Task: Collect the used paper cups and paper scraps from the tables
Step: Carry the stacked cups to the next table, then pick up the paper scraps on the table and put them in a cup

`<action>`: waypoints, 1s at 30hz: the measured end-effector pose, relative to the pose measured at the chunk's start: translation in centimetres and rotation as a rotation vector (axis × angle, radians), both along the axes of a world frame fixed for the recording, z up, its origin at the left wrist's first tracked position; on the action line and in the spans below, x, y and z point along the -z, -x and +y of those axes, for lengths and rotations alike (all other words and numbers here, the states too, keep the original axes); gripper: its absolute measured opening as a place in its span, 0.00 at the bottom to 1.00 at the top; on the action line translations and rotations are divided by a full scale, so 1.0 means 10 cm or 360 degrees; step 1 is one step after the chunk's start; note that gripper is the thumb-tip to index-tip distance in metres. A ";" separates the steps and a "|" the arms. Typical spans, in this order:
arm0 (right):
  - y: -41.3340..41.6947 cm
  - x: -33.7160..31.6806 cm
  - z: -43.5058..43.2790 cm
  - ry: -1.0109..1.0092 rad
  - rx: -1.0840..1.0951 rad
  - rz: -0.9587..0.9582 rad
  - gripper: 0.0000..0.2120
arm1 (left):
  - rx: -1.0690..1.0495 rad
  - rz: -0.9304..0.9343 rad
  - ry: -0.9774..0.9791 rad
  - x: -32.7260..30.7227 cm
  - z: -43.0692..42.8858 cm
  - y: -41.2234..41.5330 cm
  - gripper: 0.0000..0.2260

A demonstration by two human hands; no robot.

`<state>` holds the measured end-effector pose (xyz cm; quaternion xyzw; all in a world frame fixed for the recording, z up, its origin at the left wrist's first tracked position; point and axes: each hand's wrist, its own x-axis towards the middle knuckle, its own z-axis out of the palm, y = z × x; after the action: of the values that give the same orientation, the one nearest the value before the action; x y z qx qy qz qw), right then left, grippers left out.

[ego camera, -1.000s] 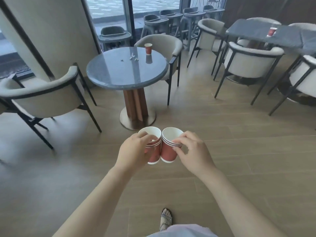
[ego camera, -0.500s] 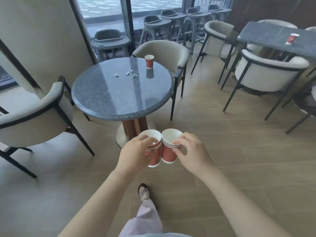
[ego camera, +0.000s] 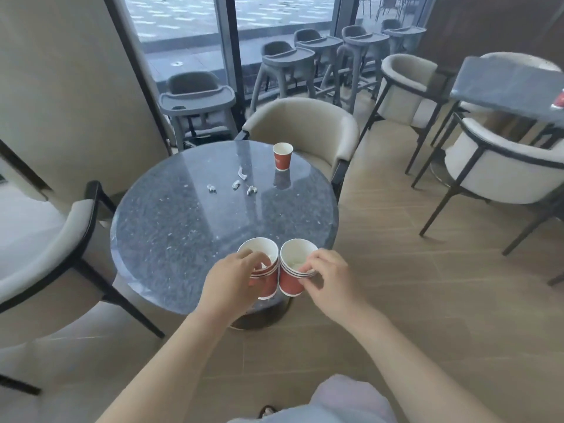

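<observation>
My left hand point(ego camera: 235, 280) grips a stack of red paper cups point(ego camera: 266, 280), and my right hand point(ego camera: 328, 277) grips a second stack of red cups point(ego camera: 291, 280). The two stacks touch side by side over the near edge of a round grey stone table point(ego camera: 183, 239). A single red paper cup point(ego camera: 282, 157) stands upright at the table's far side. Several crumpled paper scraps point(ego camera: 235, 185) lie just left of it. Another red cup point(ego camera: 560, 99) shows at the right frame edge on a second grey table point(ego camera: 503, 87).
Beige armchairs stand at the left point(ego camera: 45, 239), behind the round table point(ego camera: 305, 129) and on the right point(ego camera: 503, 166). Grey high chairs point(ego camera: 198, 102) line the window. Wood-look floor lies open to my right.
I have walked up to the round table; it and its cup and scraps now sit much closer, right under my hands. Both hands still hold their cup stacks together.
</observation>
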<state>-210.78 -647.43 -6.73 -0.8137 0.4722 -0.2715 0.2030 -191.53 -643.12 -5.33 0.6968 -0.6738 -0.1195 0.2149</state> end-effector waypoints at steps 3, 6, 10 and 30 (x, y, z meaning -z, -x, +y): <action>-0.18 0.00 -0.43 -0.0009 -0.0051 -0.0016 0.08 | -0.0037 0.0018 0.0013 -0.03 -0.35 -0.13 0.10; -0.30 0.03 -0.91 -0.0035 -0.0130 -0.0017 0.06 | -0.0083 0.0021 0.0041 -0.02 -0.74 -0.19 0.07; -0.37 0.12 -1.66 -0.0071 -0.0267 0.0060 0.05 | -0.0168 0.0021 0.0058 0.05 -1.35 -0.23 0.07; -0.86 0.85 -4.06 -0.0202 -0.1208 0.0558 0.07 | -0.0841 -0.0055 -0.0512 0.95 -3.03 -0.22 0.08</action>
<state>-202.15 -688.01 -15.26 -0.9496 0.1821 -0.0054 0.2550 -189.31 -673.43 -14.82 0.8749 -0.4453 -0.1526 0.1140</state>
